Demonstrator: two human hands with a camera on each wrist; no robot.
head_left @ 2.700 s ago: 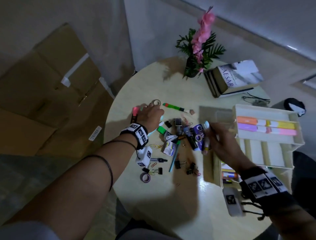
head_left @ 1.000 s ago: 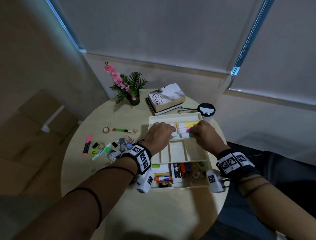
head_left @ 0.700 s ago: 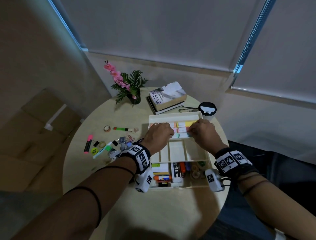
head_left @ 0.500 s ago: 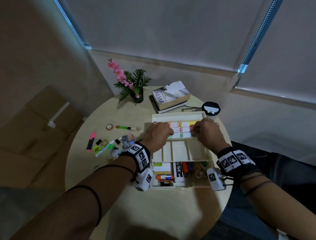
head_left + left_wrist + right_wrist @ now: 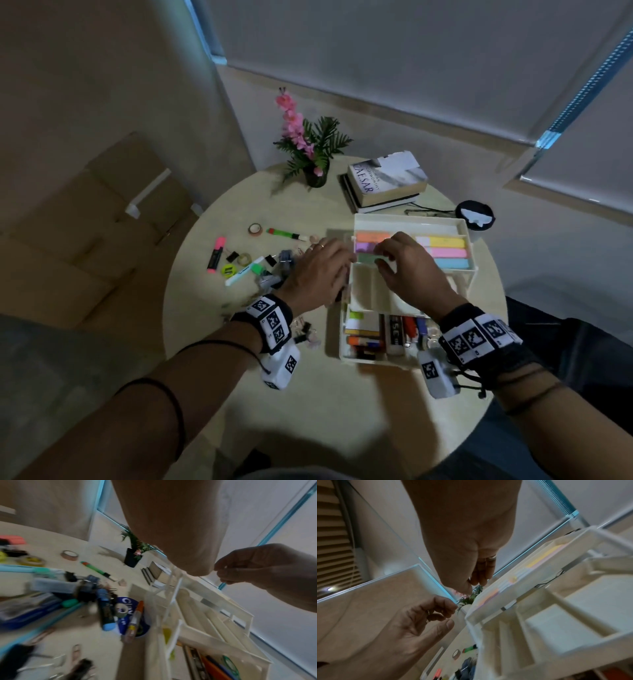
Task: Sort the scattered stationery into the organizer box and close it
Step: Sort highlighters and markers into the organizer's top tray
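Note:
The cream organizer box (image 5: 407, 219) stands open on the round table, its top tray holding rows of coloured sticky-note strips. My right hand (image 5: 382, 260) reaches into that tray and pinches the end of the green strip (image 5: 366, 258) in the front row. My left hand (image 5: 325, 263) hovers just left of the box, fingers loosely curled and empty, as the right wrist view (image 5: 447, 616) shows. Loose items lie to its left: a pink highlighter (image 5: 215, 254), a green pen (image 5: 286, 234), a tape roll (image 5: 255, 229) and a teal marker (image 5: 245, 270). The lower compartment (image 5: 394, 330) holds pens and an eraser.
A potted pink flower (image 5: 313, 150) and stacked books (image 5: 387, 181) stand at the table's far side. A black and white cup (image 5: 474, 214) sits behind the box. Binder clips (image 5: 305, 330) lie near my left wrist. Cardboard boxes (image 5: 85, 222) are on the floor at left.
My left hand has come off the top tray and moved left, beside the box. My right hand has slid left along the tray onto the green strip.

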